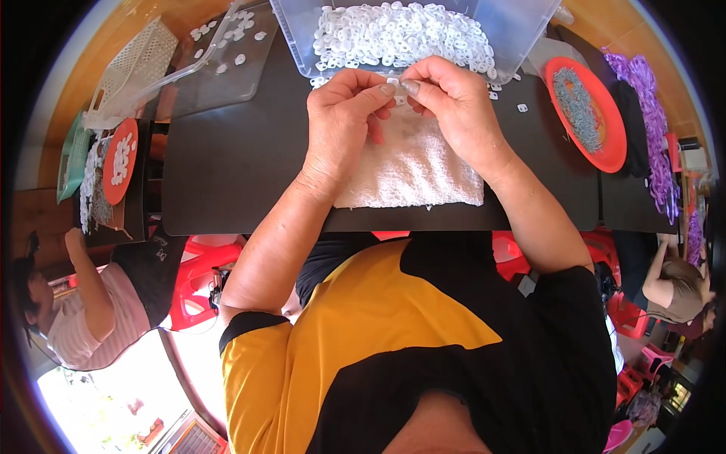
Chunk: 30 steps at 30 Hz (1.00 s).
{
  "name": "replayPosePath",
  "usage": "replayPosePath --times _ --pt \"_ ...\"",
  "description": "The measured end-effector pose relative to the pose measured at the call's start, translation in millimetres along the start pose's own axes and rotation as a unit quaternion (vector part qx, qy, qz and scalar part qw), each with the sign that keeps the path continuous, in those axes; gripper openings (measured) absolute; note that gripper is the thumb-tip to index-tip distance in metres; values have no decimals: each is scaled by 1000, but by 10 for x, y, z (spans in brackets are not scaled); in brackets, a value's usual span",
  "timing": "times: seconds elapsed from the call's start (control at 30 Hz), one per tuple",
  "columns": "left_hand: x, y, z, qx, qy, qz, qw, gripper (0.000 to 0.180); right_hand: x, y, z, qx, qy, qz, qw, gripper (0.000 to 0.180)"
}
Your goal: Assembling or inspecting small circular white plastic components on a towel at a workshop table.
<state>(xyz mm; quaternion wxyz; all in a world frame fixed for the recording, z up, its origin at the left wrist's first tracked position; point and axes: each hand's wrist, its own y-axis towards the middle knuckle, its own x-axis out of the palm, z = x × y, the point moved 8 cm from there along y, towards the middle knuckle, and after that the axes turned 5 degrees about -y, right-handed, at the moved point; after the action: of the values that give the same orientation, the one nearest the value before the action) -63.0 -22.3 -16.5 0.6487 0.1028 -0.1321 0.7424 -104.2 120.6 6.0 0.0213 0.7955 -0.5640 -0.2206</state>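
My left hand (340, 113) and my right hand (460, 110) meet over the far end of a white towel (427, 170). Both have thumb and forefinger pinched together at a small white plastic piece (392, 81) between them. Another small white piece shows just below it; whether the two are joined is too small to tell. Right beyond my fingers stands a clear plastic bin (296, 38) holding a heap of small white pieces with holes (401, 34). A few loose pieces lie along its near edge, and one (522, 108) sits apart to the right.
On the dark table (234, 166), a clear lid-like tray (249, 87) with scattered white pieces and a white perforated basket (144, 57) are at left. A red plate (616, 147) of small grey metal parts and purple strands (646, 106) are at right. People (98, 303) sit on both sides.
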Motion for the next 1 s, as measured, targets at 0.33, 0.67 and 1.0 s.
replayPosePath --times 0.33,0.67,1.0 --pt "40 -10 -1 5 38 -9 999 11 1 2 5 -32 -57 10 998 8" --pt "-1 1 -34 11 14 26 1000 9 15 -11 -26 -44 -89 11 995 7" --pt "-18 -8 -38 7 26 39 999 8 7 -17 -28 -45 -93 27 994 7"
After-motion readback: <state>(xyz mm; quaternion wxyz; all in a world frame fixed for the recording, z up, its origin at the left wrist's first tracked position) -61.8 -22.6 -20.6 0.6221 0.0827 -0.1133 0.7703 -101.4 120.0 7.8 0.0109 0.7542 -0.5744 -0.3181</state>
